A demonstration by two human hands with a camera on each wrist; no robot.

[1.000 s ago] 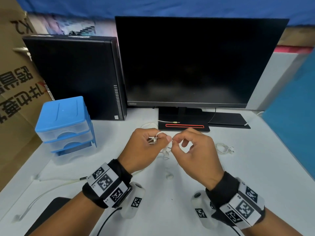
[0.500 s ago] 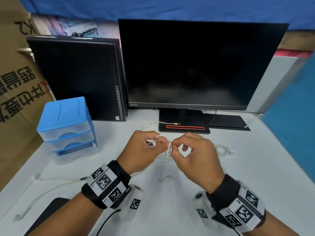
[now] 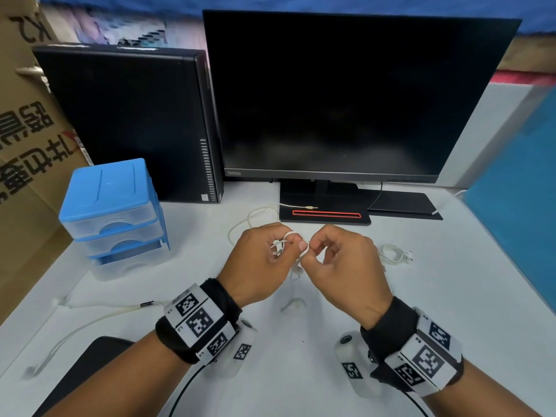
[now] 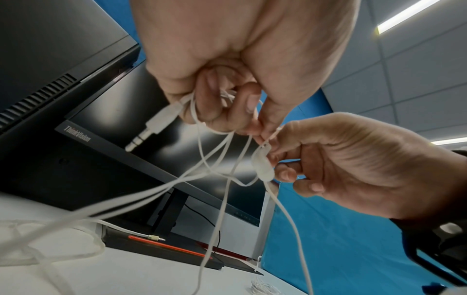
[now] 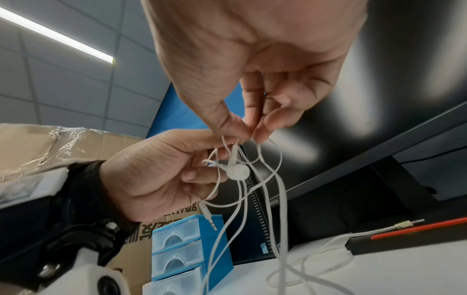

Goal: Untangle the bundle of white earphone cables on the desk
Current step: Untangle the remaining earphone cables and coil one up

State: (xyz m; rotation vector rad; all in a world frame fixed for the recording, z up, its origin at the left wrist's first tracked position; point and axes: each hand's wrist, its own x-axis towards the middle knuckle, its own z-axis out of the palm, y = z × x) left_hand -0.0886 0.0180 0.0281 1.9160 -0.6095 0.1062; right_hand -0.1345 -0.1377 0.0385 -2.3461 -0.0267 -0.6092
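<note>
Two hands work above the surface (image 3: 301,371): left hand (image 3: 258,260) clutches the white cable bundle (image 3: 281,246), right hand (image 3: 340,266) pinches one strand. Since a moment ago they closed together, so untangling continues. Only wrist views show the dangling plug (image 4: 149,127), an earbud (image 5: 237,171)

Light falls bright and even from ceiling strip lights (image 5: 58,37), seen above my wrists. On the white desk (image 3: 301,371) my arms throw only soft, faint shadows. The dark monitor screen (image 5: 394,83) shows pale smeared glare in the right wrist view. Both wrist views bend straight lines hard toward their edges. My left hand (image 4: 227,59) and right hand (image 5: 252,59) sit close to their cameras and look soft, as do the nearest cables (image 4: 76,215). The head view blurs along its top edge.
</note>
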